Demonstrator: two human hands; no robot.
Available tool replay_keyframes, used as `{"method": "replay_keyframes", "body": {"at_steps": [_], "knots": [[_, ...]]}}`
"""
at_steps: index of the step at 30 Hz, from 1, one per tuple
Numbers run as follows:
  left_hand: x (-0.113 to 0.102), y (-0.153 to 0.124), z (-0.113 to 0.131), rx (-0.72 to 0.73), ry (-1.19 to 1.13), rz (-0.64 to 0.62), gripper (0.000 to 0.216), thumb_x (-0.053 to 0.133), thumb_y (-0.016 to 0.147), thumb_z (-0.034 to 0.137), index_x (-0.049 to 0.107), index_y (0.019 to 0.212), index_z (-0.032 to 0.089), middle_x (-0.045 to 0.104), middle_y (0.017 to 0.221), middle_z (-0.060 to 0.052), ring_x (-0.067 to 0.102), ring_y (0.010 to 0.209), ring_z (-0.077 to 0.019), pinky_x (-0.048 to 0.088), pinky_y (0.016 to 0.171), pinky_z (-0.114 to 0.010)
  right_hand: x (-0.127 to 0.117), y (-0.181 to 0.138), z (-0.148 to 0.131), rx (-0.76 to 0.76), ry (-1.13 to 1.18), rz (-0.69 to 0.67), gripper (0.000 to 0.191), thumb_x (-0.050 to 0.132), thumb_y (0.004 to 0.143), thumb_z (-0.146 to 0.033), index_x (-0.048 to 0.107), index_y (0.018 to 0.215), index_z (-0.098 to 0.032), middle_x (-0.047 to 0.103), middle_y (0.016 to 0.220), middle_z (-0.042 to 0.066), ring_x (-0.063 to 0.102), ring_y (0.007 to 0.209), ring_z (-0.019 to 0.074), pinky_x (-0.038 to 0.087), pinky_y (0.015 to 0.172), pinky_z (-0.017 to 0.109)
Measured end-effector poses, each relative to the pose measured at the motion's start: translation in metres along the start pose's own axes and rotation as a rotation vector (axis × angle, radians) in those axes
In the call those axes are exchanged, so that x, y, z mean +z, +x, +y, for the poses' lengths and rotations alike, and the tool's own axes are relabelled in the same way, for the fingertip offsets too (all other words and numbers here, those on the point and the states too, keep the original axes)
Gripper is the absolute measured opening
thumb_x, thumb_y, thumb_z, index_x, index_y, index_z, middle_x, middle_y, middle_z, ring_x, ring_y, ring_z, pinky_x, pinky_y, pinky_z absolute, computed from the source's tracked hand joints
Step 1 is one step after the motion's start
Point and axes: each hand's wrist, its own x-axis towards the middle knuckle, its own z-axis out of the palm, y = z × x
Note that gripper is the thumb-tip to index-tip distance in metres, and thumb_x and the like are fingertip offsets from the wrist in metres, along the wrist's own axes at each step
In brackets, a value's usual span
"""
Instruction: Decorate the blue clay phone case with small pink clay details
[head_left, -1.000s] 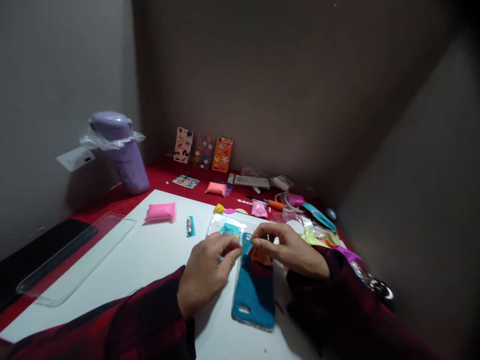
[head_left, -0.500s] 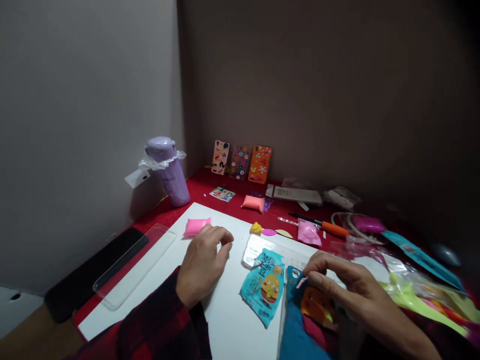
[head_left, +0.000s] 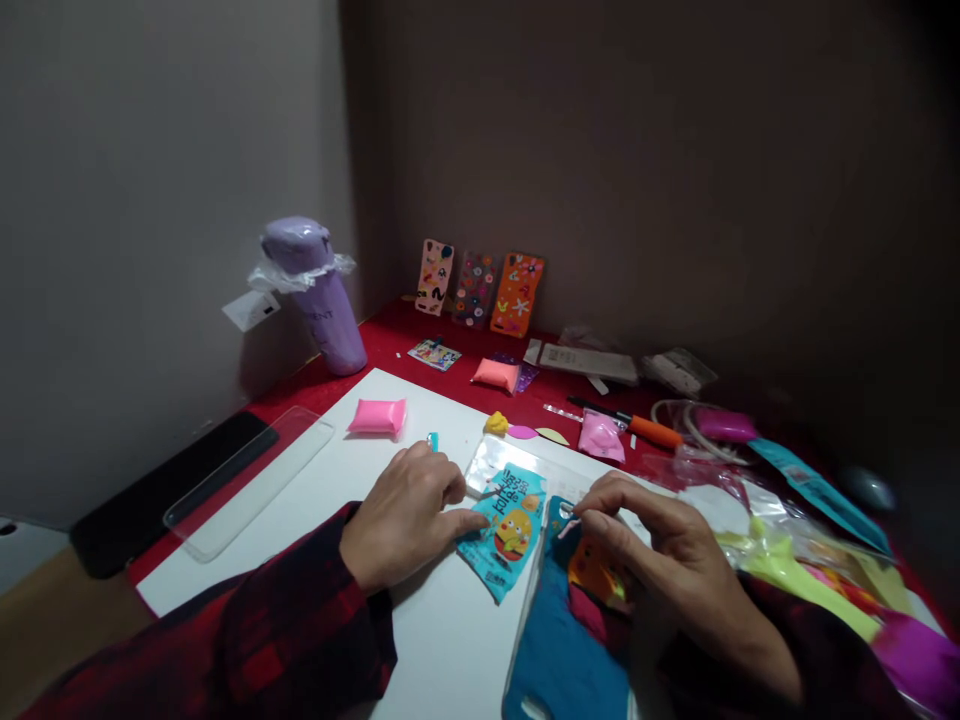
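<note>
My right hand (head_left: 667, 550) pinches a small pale pink strip, apparently clay (head_left: 568, 528), between thumb and index finger. Beneath it lies a phone case covered in blue clay (head_left: 559, 630), with an orange shiny piece (head_left: 592, 575) and a dark pink patch (head_left: 587, 612) on it. My left hand (head_left: 409, 515) is open, thumb stretched to the left edge of a teal packet (head_left: 510, 535) with a yellow cartoon character; its other fingers are bent. Partly under the packet is a clear case (head_left: 495, 462). Just beyond my left hand lies a tiny teal scrap (head_left: 433, 441).
A pink clay packet (head_left: 377, 418) and a transparent case (head_left: 247, 490) lie on the white board (head_left: 442, 650). Behind stand a purple bottle (head_left: 330, 320) and three decorated cases (head_left: 474, 288). An orange-handled tool (head_left: 656, 432) and crumpled wrappers (head_left: 787, 550) are at right.
My left hand has moved nearer the teal packet, its thumb now at the packet's edge. The teal scrap has come into sight. The view has shifted; my right hand keeps its pinch.
</note>
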Motion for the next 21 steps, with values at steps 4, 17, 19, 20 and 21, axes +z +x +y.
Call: {"method": "replay_keyframes", "body": {"at_steps": [4,17,19,20,21], "knots": [[0.008,-0.002,0.004,0.006,-0.037,-0.056,0.012,0.064,0.073,0.024,0.058,0.064,0.018,0.057,0.067,0.000,0.049,0.077,-0.0186,0.036,0.070,-0.031,0.000,-0.002,0.002,-0.013,0.015,-0.005,0.017,0.056,0.086,-0.033,0.061,0.076,-0.020,0.060,0.075,0.002,0.058,0.071,0.0162,0.044,0.065,0.027],[0.012,-0.003,0.002,0.023,-0.003,0.004,0.018,0.062,0.076,0.029,0.056,0.064,0.018,0.057,0.069,-0.001,0.046,0.079,-0.0195,0.034,0.071,-0.032,0.002,-0.003,0.003,-0.048,0.036,-0.033,0.015,0.056,0.087,-0.029,0.061,0.077,-0.020,0.059,0.074,0.001,0.057,0.070,0.0146,0.043,0.065,0.027],[0.015,-0.002,0.002,0.042,-0.021,-0.027,0.018,0.058,0.077,0.021,0.054,0.060,0.018,0.055,0.066,0.000,0.046,0.077,-0.0183,0.034,0.071,-0.032,0.002,-0.003,0.003,-0.047,0.035,-0.030,0.014,0.056,0.086,-0.029,0.061,0.077,-0.020,0.060,0.074,0.001,0.057,0.070,0.0145,0.043,0.065,0.026],[0.016,-0.001,0.001,0.048,-0.036,-0.033,0.019,0.057,0.077,0.018,0.053,0.059,0.018,0.054,0.064,0.001,0.046,0.076,-0.0177,0.034,0.071,-0.031,0.002,-0.002,0.003,-0.045,0.034,-0.029,0.014,0.056,0.086,-0.029,0.061,0.076,-0.020,0.060,0.074,0.001,0.057,0.070,0.0145,0.043,0.065,0.026],[0.016,0.000,0.001,0.051,-0.056,-0.029,0.019,0.056,0.077,0.017,0.052,0.058,0.017,0.053,0.063,0.001,0.046,0.075,-0.0172,0.034,0.071,-0.031,0.002,-0.002,0.003,-0.043,0.033,-0.027,0.014,0.056,0.086,-0.029,0.061,0.076,-0.020,0.060,0.074,0.001,0.057,0.070,0.0145,0.043,0.065,0.026]]}}
